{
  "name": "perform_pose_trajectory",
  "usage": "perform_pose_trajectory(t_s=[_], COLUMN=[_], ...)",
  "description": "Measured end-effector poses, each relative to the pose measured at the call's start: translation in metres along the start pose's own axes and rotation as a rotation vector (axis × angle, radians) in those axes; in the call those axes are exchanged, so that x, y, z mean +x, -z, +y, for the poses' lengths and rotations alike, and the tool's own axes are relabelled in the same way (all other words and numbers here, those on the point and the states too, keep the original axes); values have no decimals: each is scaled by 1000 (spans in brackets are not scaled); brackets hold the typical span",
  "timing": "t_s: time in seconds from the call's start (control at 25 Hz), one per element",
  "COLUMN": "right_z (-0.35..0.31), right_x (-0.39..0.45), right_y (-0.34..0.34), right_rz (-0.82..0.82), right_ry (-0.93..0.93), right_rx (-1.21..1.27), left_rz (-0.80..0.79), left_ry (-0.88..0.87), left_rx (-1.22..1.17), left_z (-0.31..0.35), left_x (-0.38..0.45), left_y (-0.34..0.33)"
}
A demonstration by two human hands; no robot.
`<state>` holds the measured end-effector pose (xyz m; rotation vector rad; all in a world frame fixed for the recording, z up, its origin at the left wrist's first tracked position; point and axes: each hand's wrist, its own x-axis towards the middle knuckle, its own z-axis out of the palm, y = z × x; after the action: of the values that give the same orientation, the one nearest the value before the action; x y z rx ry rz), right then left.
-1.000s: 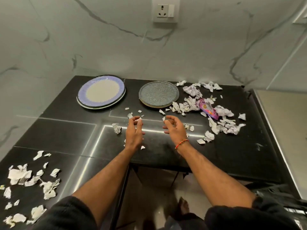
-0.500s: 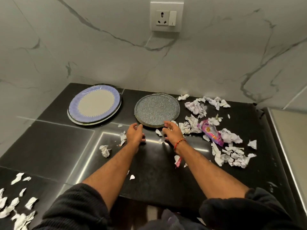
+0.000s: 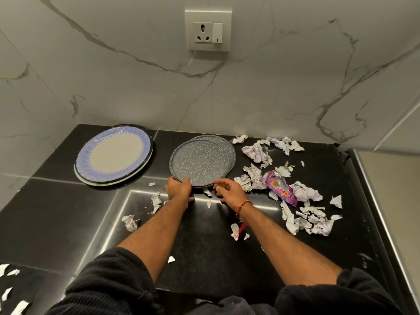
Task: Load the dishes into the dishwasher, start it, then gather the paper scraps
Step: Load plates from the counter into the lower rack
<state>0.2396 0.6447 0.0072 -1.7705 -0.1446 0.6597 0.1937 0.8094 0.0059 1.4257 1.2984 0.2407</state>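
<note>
Over a black desk (image 3: pixel 227 258) strewn with paper scraps (image 3: pixel 313 221), the left hand (image 3: pixel 179 189) grips the speckled plates' (image 3: pixel 201 159) near rim; the right hand (image 3: pixel 229 189) curls beside it, grasp unclear. Dish-loading apparently begins; next, lifting the stack level. A blue-rimmed plate (image 3: pixel 113 155) waits beyond.

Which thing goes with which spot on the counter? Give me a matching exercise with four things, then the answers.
Things:
1. blue-rimmed plate
2. speckled grey plates
3. purple wrapper
4. wall socket

Places:
A. among the crumpled paper scraps, right side
B. far left, against the wall
C. above the counter, on the marble
D. centre, near edge gripped by the left hand

Pairs: 1-B, 2-D, 3-A, 4-C
</note>
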Motion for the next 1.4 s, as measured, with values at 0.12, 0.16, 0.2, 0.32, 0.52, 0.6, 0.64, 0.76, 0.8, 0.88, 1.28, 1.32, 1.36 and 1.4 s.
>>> perform_pose_trajectory(t_s=[0.12, 0.16, 0.2, 0.32, 0.52, 0.6, 0.64, 0.76, 0.8, 0.88, 1.28, 1.32, 1.36, 1.4], right_z=[1, 2, 2, -2, -10, -10, -8, 1, 3, 11, 79, 85, 92, 98], right_x=[-7, -11, -15, -32, -67, -86, -96, -127, -138, -160, -282, -295, -309, -323], right_y=[0, 0, -1, -6, -25, -34, -39, -47, -48, -46, 28, 40, 54, 68], right_rz=[36, 48, 63, 117, 184, 197, 214, 327, 365, 419, 647, 694, 745, 798], right_ry=[31, 40, 51, 76, 135, 157, 175, 248, 266, 247, 243, 245, 241, 232], right_rx=[-8, 3, 18, 72, 102, 122, 121, 136, 154, 252, 495, 513, 538, 560], left_rz=[7, 5, 7, 101, 142, 98, 65, -5, -33, -161, -659, -695, -734, -764], left_ry=[-34, -54, -74, -97, -138, -173, -199, -309, -341, -317, -217, -226, -235, -243], left_rx=[-109, -148, -178, -167, -19, -88, -125, -172, -169, -202, -146, -126, -103, -80], left_z=[-11, -16, -20, -26, -26, -27, -28, -34, -38, -48, -88, -92, -96, -100], left_x=[-3, -5, -7, -11, -10, -18, -25, -48, -57, -77, -176, -189, -205, -222], left_y=[10, 15, 20, 46, 92, 106, 112, 127, 130, 133, 94, 82, 70, 59])
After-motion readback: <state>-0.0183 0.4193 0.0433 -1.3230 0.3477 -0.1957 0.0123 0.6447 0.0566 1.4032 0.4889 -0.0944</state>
